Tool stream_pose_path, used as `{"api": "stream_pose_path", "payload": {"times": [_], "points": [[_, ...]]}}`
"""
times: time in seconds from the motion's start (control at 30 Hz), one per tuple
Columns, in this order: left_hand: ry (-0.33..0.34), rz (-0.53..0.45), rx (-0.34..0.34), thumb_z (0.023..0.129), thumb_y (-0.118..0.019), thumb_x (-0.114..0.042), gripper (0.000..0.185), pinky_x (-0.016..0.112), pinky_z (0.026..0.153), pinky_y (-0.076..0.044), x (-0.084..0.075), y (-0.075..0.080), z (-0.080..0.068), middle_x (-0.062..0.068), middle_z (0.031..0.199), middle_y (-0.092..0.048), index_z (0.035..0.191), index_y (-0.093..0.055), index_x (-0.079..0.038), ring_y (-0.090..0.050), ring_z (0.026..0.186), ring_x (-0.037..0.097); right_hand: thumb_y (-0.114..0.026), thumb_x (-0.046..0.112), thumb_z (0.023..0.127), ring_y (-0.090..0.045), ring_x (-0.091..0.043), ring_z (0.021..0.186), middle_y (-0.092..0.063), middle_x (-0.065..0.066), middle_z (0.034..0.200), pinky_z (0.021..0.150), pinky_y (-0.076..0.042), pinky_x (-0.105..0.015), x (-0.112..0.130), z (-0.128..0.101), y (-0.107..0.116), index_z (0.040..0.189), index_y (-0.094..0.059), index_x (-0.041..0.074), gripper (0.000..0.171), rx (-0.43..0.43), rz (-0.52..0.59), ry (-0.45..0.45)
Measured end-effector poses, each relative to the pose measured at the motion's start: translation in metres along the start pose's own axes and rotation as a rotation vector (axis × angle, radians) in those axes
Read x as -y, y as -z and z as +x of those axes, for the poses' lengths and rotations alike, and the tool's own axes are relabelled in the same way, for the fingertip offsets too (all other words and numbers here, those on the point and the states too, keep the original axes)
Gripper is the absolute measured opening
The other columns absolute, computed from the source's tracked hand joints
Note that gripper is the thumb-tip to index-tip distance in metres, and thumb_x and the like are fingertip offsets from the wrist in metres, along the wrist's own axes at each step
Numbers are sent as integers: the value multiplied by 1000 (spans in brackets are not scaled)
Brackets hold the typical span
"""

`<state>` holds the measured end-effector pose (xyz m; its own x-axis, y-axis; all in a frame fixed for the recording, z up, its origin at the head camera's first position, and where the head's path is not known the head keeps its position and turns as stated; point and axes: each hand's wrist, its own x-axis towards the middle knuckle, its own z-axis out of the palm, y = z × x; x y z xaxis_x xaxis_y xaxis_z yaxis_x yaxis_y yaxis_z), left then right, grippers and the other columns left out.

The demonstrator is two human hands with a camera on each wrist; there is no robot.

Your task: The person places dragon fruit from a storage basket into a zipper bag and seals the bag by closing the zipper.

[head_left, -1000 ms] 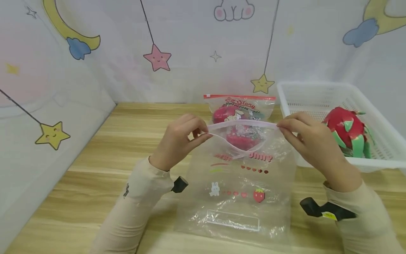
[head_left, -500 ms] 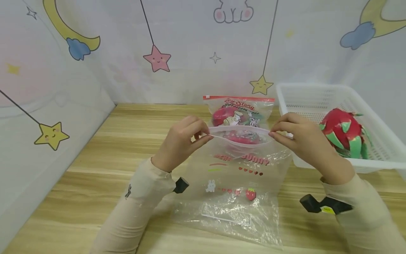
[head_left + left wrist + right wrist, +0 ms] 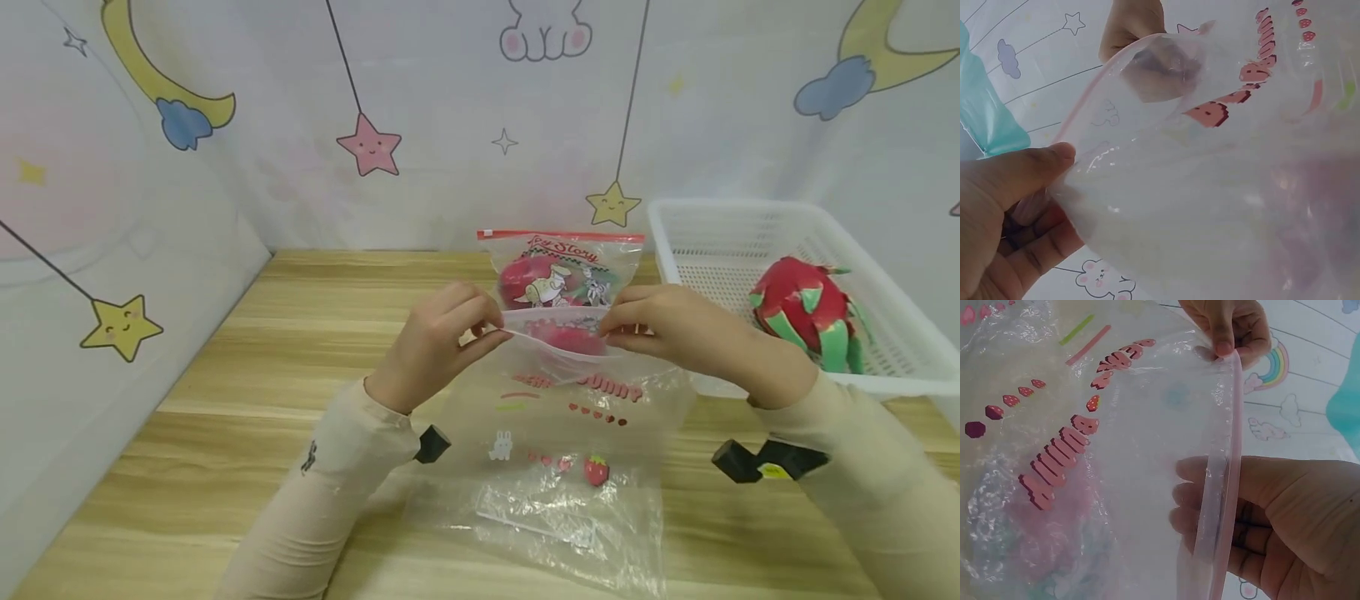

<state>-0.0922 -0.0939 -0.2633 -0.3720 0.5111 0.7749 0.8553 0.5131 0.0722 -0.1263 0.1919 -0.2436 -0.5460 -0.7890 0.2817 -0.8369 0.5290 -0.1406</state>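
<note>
A clear zip bag (image 3: 540,483) printed with pink letters, a rabbit and strawberries spreads between both hands, its mouth partly parted. My left hand (image 3: 442,342) pinches the left end of its pale pink rim (image 3: 1232,444); the left wrist view shows the left thumb (image 3: 1029,169) on the film. My right hand (image 3: 675,329) is at the mouth, right of its middle. In the right wrist view its fingertips (image 3: 1188,494) show through the film, past the rim, loosely bent. Behind stands a red-zip bag (image 3: 558,258) with red and green contents.
At the right, a white plastic basket (image 3: 682,250) holds a red and green dragon fruit (image 3: 802,304). A wooden table (image 3: 247,417) lies under everything, and a wall sheet (image 3: 435,83) with cartoon stars and moons hangs behind.
My right hand has moved left along the rim from its right end, and its fingers now reach past the edge. The left hand keeps its pinch. The mouth has narrowed.
</note>
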Motion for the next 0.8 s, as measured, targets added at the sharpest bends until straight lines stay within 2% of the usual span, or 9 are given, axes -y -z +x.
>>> {"api": "stream_pose_path", "payload": {"times": [0.13, 0.33, 0.53, 0.63, 0.8], "points": [[-37, -1, -17, 73, -81, -2, 20, 22, 66, -52, -1, -2, 0, 7, 78, -63, 79, -61, -2, -57, 73, 17, -74, 15, 84, -59, -4, 76, -65, 7, 88, 65, -53, -23, 2, 5, 0, 97, -74, 18, 14, 94, 36, -8], [-57, -3, -28, 73, -81, -2, 20, 22, 67, -53, -2, -3, 0, 7, 79, -63, 79, -62, -2, -57, 75, 17, -75, 13, 82, -58, -5, 75, -64, 4, 84, 65, -54, -23, 4, 9, -3, 96, -73, 14, 14, 104, 33, 35], [-61, 0, -24, 73, -81, -3, 20, 22, 67, -52, -2, -3, 0, 7, 79, -62, 79, -61, -3, -57, 74, 16, -76, 10, 80, -59, -6, 72, -65, 5, 81, 65, -53, -21, 4, 15, -13, 92, -73, 13, 13, 93, 4, 139], [-64, -10, -19, 73, -81, -3, 21, 22, 67, -52, -1, -4, 0, 7, 79, -63, 79, -61, -3, -57, 73, 16, -74, 6, 81, -61, -7, 74, -66, 4, 82, 66, -54, -21, 4, 17, -19, 94, -73, 12, 14, 121, 33, 166], [-65, -28, -18, 73, -81, -3, 20, 21, 67, -52, -1, -5, -1, 6, 80, -63, 79, -62, -3, -57, 73, 15, -70, 2, 82, -63, -8, 80, -68, 4, 88, 71, -56, -24, 4, 19, -25, 97, -72, 12, 19, 207, 113, 136]]}}
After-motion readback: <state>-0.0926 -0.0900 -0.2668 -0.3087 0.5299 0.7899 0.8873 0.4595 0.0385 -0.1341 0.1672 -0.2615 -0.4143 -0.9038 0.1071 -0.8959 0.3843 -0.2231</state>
